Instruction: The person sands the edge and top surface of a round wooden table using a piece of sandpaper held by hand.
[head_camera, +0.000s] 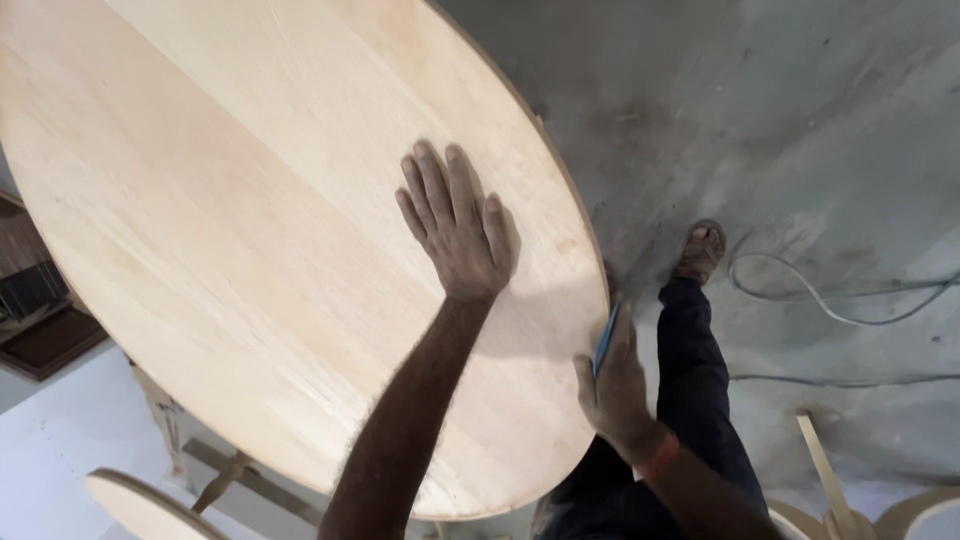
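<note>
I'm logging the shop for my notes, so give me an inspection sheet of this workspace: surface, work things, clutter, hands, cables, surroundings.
Surface: large round pale wooden tabletop, bare and unfinished, with visible grain.
Work things: thin blue piece pressed against the tabletop's edge; what it is, cannot tell.
Clutter: wooden offcuts on the floor at lower right; a smaller round wooden piece at lower left.
Hands: left hand flat on the tabletop, fingers spread; right hand holds the blue piece at the edge.
Cables: pale cable looped on the floor.
Surroundings: dusty grey concrete floor; sandalled foot.
</note>
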